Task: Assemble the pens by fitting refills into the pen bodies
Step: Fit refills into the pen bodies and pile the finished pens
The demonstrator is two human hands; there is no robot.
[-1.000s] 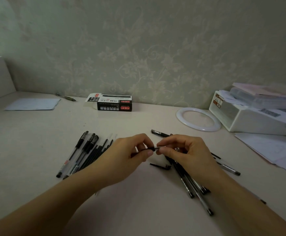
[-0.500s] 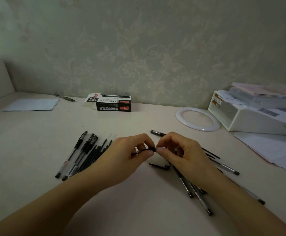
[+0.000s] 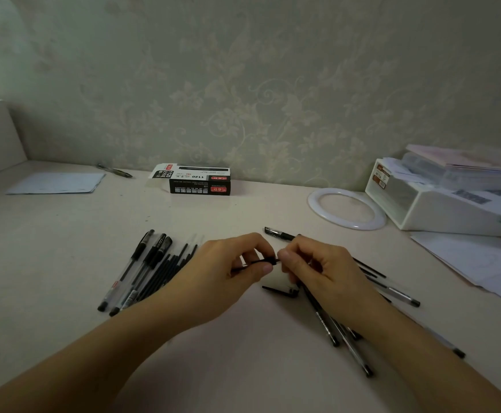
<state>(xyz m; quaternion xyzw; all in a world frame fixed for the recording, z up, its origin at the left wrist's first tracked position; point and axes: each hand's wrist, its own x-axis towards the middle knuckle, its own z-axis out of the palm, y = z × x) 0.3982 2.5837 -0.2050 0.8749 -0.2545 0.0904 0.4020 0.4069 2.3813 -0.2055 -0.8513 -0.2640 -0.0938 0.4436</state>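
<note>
My left hand (image 3: 228,272) pinches a thin black refill (image 3: 258,261) between thumb and forefinger, its end pointing right. My right hand (image 3: 321,269) pinches a small pen piece right at that end, fingertips of both hands almost touching above the table. What the right hand holds is mostly hidden by its fingers. A row of capped pens and bare black refills (image 3: 151,269) lies to the left. Several pens (image 3: 329,320) lie under and behind the right hand. A loose black cap (image 3: 282,290) rests on the table just below my hands.
A black pen box (image 3: 198,183) stands near the wall. A white ring (image 3: 347,208) and a white storage box (image 3: 440,210) with papers sit at the right. A paper sheet (image 3: 55,183) and one pen (image 3: 113,170) lie far left. Loose papers (image 3: 481,263) cover the right edge.
Both hands stay almost where they were, working the refill end. The right hand's fingers have curled in closer and the pens beneath it have shifted slightly.
</note>
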